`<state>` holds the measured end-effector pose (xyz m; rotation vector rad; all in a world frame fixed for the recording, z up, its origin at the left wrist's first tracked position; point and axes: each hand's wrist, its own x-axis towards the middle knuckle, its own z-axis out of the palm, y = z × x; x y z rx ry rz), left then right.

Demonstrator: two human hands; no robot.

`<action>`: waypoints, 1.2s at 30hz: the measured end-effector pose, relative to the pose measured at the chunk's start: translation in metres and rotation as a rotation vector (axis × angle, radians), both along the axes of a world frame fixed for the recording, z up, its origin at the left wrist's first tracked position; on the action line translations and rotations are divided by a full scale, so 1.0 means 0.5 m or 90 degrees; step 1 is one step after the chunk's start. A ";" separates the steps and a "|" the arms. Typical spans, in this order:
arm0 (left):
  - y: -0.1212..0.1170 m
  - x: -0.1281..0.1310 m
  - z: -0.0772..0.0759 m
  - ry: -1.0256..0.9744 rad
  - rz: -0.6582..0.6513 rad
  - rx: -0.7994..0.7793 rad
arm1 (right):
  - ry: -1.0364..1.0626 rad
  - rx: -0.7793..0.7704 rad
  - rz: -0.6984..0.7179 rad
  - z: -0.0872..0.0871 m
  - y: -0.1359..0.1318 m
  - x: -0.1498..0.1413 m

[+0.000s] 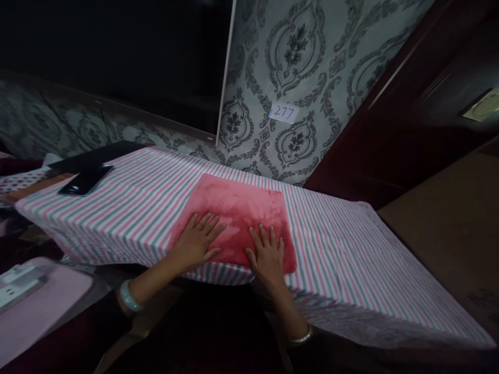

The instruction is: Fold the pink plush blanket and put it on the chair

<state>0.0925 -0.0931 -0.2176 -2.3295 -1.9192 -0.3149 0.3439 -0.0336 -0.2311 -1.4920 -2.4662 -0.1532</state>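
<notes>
A folded red plush cloth (237,208) lies flat on a table covered with a pink, grey and white striped cloth (148,197). My left hand (197,241) rests palm down on the red cloth's near left part, fingers spread and stretched out. My right hand (268,254) lies flat on its near right edge, fingers apart too. Neither hand holds anything. A pale bangle sits on my left wrist and a thin bracelet on my right.
A dark phone (86,180) lies at the table's far left beside a dark flat object (97,156). Patterned wallpaper with a paper tag reading 277 (284,112) is behind. A dark wooden door (409,104) stands right. A white power strip (19,280) is at lower left.
</notes>
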 end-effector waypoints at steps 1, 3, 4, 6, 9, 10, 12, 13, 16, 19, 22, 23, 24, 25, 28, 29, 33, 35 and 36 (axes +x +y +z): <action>-0.004 -0.013 -0.001 0.002 0.015 0.008 | 0.001 0.000 -0.001 0.000 0.000 -0.001; -0.014 -0.039 -0.006 0.006 0.047 0.021 | 0.002 0.002 -0.001 -0.002 -0.001 -0.003; -0.019 -0.052 -0.010 0.006 0.060 0.025 | 0.003 0.003 0.001 -0.003 -0.002 -0.003; -0.030 -0.077 -0.019 -0.001 0.072 0.033 | 0.006 0.006 0.008 -0.005 -0.003 0.000; -0.042 -0.115 -0.026 -0.026 0.075 0.053 | 0.027 -0.007 0.037 -0.005 0.006 0.018; -0.042 -0.126 -0.024 -0.039 0.080 0.063 | 0.044 -0.014 0.050 -0.001 0.015 0.027; -0.030 -0.145 -0.009 -0.071 0.103 0.088 | 0.088 -0.010 0.069 0.015 0.044 0.041; -0.016 -0.150 0.003 -0.086 0.114 0.101 | 0.109 0.001 0.068 0.029 0.064 0.044; 0.055 -0.143 0.061 -0.106 0.124 0.116 | 0.122 0.027 0.025 0.089 0.138 0.026; 0.161 -0.108 0.125 -0.091 0.125 0.043 | 0.082 -0.023 -0.036 0.152 0.218 -0.025; 0.264 -0.070 0.165 -0.070 0.159 -0.065 | 0.071 -0.087 -0.088 0.182 0.282 -0.076; 0.291 -0.061 0.168 -0.065 0.164 -0.083 | 0.072 -0.100 -0.097 0.180 0.298 -0.088; 0.312 -0.054 0.165 -0.061 0.166 -0.092 | 0.070 -0.110 -0.100 0.173 0.310 -0.097; 0.327 -0.050 0.156 -0.058 0.165 -0.094 | 0.065 -0.119 -0.100 0.161 0.319 -0.103; 0.345 -0.048 0.108 -0.043 0.158 -0.077 | 0.044 -0.134 -0.097 0.114 0.335 -0.105; 0.345 -0.050 0.091 -0.037 0.156 -0.066 | 0.041 -0.134 -0.099 0.099 0.337 -0.102; 0.344 -0.060 0.056 -0.008 0.159 -0.026 | 0.049 -0.127 -0.107 0.072 0.344 -0.091; 0.347 -0.068 0.057 0.003 0.205 -0.017 | 0.057 -0.130 -0.108 0.072 0.347 -0.089; 0.349 -0.074 0.060 0.003 0.238 -0.016 | 0.060 -0.130 -0.109 0.073 0.348 -0.088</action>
